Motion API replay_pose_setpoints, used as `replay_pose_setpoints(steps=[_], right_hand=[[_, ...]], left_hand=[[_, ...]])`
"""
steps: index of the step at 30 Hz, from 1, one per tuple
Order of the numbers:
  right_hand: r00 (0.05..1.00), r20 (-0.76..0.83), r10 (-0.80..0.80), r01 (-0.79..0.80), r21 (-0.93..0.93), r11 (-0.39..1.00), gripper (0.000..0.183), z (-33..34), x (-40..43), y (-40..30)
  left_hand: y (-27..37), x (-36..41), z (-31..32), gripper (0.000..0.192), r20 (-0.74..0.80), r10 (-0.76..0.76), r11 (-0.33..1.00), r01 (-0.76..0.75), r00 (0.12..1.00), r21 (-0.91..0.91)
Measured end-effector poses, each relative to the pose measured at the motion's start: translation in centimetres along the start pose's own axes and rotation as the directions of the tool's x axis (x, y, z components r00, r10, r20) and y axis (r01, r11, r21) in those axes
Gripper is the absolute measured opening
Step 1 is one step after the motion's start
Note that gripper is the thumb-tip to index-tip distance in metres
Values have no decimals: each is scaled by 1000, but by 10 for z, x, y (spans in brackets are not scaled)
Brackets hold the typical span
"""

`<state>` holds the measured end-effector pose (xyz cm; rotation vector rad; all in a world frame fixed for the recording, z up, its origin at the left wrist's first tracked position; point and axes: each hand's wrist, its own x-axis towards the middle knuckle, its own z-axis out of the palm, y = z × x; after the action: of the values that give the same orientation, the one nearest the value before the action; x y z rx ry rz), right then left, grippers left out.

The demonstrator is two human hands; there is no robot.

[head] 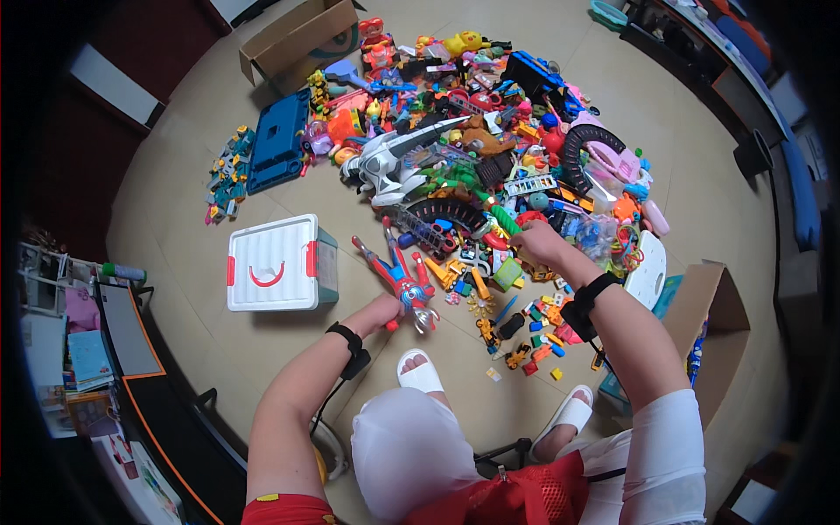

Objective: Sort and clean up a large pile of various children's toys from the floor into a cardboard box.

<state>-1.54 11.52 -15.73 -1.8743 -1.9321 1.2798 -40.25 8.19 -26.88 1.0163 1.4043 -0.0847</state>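
With my left hand (382,311) I grip a red and blue action figure (408,289) by one arm, its silver head towards me and its legs pointing away over the floor. My right hand (539,243) is at the near edge of a big toy pile, its fingers closed around the end of a green toy piece (504,219) with a red part beside it. A white and grey toy dinosaur (387,167) lies on the pile. Small building blocks (541,321) and a yellow toy motorbike (487,331) lie on the floor nearer to me.
A white-lidded storage box (274,262) with red latches stands left of the figure. Behind it lie a dark blue plastic case (280,141) and a heap of teal and yellow pieces (230,174). Cardboard boxes stand at the back left (302,39) and right (728,328).
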Motion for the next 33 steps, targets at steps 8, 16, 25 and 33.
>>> replay_pose_setpoints(steps=[8,16,25,33], right_hand=[[957,118,267,-289,495,819,24,-16,-60,-31],[974,161,160,-219,491,843,24,-56,-150,-58],[982,-76,174,-118,478,871,24,-133,-296,-37],[887,-215,408,-161,686,710,16,-159,-448,63]], left_hand=[[22,-37,-9,6,16,72,997,-71,997,-24],[83,-85,-13,6,-15,153,984,-151,988,92],[205,-162,24,14,42,366,894,-363,930,261],[307,-214,146,21,274,447,766,-523,851,374]])
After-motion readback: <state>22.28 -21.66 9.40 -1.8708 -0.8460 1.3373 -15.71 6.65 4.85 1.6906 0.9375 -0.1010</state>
